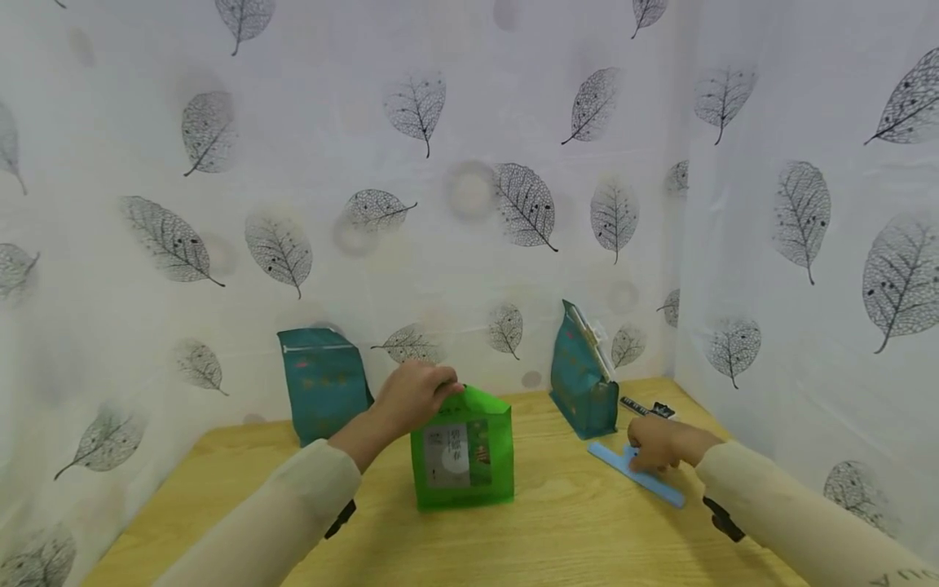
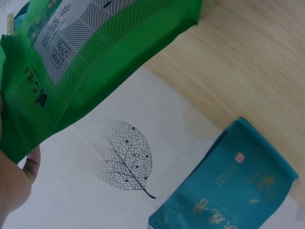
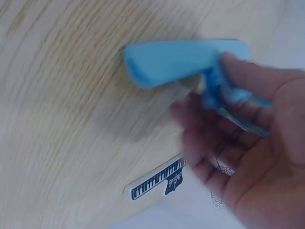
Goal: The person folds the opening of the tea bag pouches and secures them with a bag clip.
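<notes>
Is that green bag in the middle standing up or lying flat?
Standing upright. The green bag rests on its base on the wooden table, and the left hand grips its top.

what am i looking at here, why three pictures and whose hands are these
No machine here: a person wears three cameras. The wide picture comes from the head, looking down at a wooden table screened by leaf-print curtains. The other two come from the wrists, so each shows one hand's work close up. The left hand grips the top of a standing green pouch; its wrist view shows that pouch from beside it. The right hand pinches a light blue bag clip lying on the table, blurred in its wrist view. Two teal pouches stand behind, one at the left and one at the right, with a black-and-white clip nearby.
</notes>
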Tool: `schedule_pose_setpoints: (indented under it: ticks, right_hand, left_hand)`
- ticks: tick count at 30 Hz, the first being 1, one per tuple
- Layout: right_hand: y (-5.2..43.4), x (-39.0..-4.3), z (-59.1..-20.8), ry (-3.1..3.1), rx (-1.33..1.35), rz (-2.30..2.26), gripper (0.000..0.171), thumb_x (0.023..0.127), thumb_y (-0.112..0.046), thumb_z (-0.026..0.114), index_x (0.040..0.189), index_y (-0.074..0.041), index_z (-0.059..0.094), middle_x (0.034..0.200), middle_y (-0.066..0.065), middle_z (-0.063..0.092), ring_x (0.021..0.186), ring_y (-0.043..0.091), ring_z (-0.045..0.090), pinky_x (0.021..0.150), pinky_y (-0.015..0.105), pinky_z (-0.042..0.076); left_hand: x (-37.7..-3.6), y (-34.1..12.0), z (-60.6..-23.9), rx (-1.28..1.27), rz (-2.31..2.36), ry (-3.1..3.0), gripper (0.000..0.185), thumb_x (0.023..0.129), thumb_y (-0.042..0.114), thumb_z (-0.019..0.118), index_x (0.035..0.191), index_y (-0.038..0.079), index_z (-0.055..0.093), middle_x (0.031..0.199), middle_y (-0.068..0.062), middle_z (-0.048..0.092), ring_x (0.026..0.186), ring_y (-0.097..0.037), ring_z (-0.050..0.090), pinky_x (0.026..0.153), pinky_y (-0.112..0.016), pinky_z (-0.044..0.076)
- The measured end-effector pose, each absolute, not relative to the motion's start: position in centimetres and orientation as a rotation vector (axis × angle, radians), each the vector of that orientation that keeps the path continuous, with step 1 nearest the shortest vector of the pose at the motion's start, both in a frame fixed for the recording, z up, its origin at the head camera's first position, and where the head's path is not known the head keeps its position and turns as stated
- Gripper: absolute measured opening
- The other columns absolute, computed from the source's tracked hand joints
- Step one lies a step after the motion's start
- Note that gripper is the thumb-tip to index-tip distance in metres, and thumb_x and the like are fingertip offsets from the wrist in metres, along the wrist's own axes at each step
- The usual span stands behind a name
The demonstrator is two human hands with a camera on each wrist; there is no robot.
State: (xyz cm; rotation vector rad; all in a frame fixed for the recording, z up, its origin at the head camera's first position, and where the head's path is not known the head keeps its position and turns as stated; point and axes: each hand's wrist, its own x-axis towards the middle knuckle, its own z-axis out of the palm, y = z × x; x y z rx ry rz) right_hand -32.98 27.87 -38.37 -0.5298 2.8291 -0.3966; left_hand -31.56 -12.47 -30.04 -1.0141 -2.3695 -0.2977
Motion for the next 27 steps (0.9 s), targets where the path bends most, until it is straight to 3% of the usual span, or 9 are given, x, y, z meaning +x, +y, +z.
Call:
schedule_pose_setpoints:
  ticks: [3,6,12,16,20,27]
  right_hand:
    - [27.7,-33.4,-38.6,2.858,-0.737,-0.478,0.034,0.082,-0.014,0.079,0.064,-0.014,0.051,0.055,-0.007,0.051,0.049,0.005,0.042,0.051,0.023,0.034]
    - [27.4,-33.7,-38.7,2.874,-0.873,-0.499,0.028,0.081,-0.020,0.081,0.073,-0.017,0.055,0.064,-0.010,0.049,0.057,0.004,0.042,0.056,0.023,0.036]
    - [26.5,-33.8,-38.4,2.835,-0.975,-0.691,0.035,0.081,-0.023,0.084,0.093,-0.008,0.054,0.074,-0.004,0.051,0.064,0.005,0.043,0.059,0.024,0.039]
    - [25.5,-33.6,-38.0,2.801,-1.046,-0.788,0.037,0.080,-0.023,0.084,0.103,-0.003,0.062,0.076,-0.005,0.057,0.066,0.003,0.047,0.062,0.024,0.044]
    - [24.6,-33.6,-37.6,2.812,-1.094,-0.825,0.026,0.084,-0.025,0.081,0.098,-0.006,0.071,0.079,-0.007,0.063,0.069,0.002,0.051,0.063,0.024,0.048]
    - [23.7,-33.6,-36.5,2.893,-1.089,-0.939,0.020,0.090,-0.027,0.075,0.094,-0.009,0.069,0.076,-0.007,0.062,0.065,0.002,0.051,0.060,0.025,0.047]
  left_hand:
    - [-31.5,-12.5,-30.0,-1.006,-0.302,-2.377,0.016,0.096,0.025,0.066,0.087,0.013,0.070,0.069,0.003,0.066,0.054,-0.005,0.052,0.054,-0.019,0.040]
    - [-31.5,-12.5,-30.1,-0.995,-0.310,-2.390,0.016,0.096,0.026,0.066,0.088,0.013,0.070,0.071,0.002,0.067,0.055,-0.005,0.053,0.055,-0.020,0.041]
    - [-31.5,-12.5,-30.1,-0.992,-0.323,-2.390,0.015,0.096,0.025,0.066,0.088,0.013,0.070,0.073,0.002,0.068,0.056,-0.006,0.055,0.054,-0.019,0.042]
    - [-31.4,-12.5,-30.1,-0.990,-0.318,-2.389,0.015,0.096,0.025,0.066,0.089,0.013,0.070,0.072,0.002,0.068,0.056,-0.006,0.054,0.054,-0.019,0.041]
    - [-31.3,-12.4,-30.1,-0.989,-0.321,-2.390,0.015,0.096,0.025,0.066,0.089,0.013,0.071,0.072,0.002,0.068,0.056,-0.006,0.054,0.054,-0.019,0.041]
    - [-31.5,-12.3,-30.2,-0.995,-0.323,-2.386,0.015,0.096,0.025,0.066,0.088,0.013,0.071,0.072,0.002,0.068,0.056,-0.006,0.055,0.054,-0.019,0.041]
